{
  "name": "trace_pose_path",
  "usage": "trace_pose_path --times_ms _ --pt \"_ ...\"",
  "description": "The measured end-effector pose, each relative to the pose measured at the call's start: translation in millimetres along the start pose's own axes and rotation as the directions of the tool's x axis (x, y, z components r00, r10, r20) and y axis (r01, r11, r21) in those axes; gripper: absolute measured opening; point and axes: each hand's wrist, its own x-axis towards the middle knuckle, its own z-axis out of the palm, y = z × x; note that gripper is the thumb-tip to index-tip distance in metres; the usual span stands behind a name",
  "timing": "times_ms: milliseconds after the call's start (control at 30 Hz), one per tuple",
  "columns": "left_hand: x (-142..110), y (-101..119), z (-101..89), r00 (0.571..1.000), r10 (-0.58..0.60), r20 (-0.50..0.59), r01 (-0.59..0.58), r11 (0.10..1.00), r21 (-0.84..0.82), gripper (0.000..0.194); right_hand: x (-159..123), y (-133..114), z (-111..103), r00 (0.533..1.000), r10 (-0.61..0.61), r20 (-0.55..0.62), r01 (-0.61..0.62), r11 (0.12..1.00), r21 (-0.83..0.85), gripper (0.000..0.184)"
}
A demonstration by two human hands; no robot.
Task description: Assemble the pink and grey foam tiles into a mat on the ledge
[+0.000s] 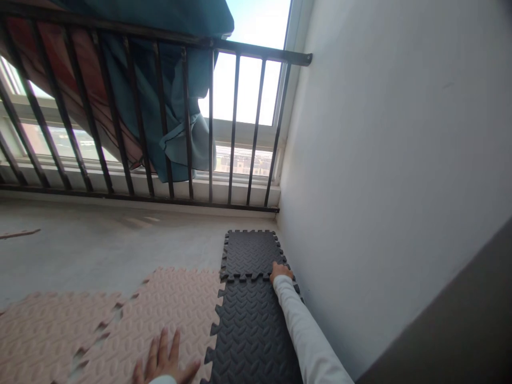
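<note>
My left hand (166, 357) lies flat on a pink foam mat tile (182, 304), with its fingers spread. At the wall side, my right hand (281, 271) has its fingers curled over the near right corner of the far black foam mat tile (250, 250); the fingertips are partly hidden. Nearer to me, a second black tile (252, 325) meets the far one along a toothed seam, where the far tile's edge looks slightly raised. The near black tile's left teeth lie beside the pink tile.
A white wall (384, 176) rises close on the right. Ahead, a dark metal railing (256, 50) stands before the window, with blue and reddish cloth (152, 106) over it. More pink matting (44, 330) lies left, with gaps at its seam. Grey floor (120, 234) shows beyond.
</note>
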Motion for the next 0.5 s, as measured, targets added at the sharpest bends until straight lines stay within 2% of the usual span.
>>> trace_pose_path --times_ms 267,500 --pt "-6.2 3.0 -16.8 0.998 -0.017 0.066 0.015 1.000 0.027 0.078 18.6 -1.5 2.2 0.999 0.041 0.001 -0.041 0.998 0.052 0.034" --pt "-9.8 6.3 -25.9 0.996 -0.031 0.087 0.026 0.998 0.054 0.075 19.0 6.1 5.8 0.999 0.045 -0.024 -0.043 0.998 0.053 0.031"
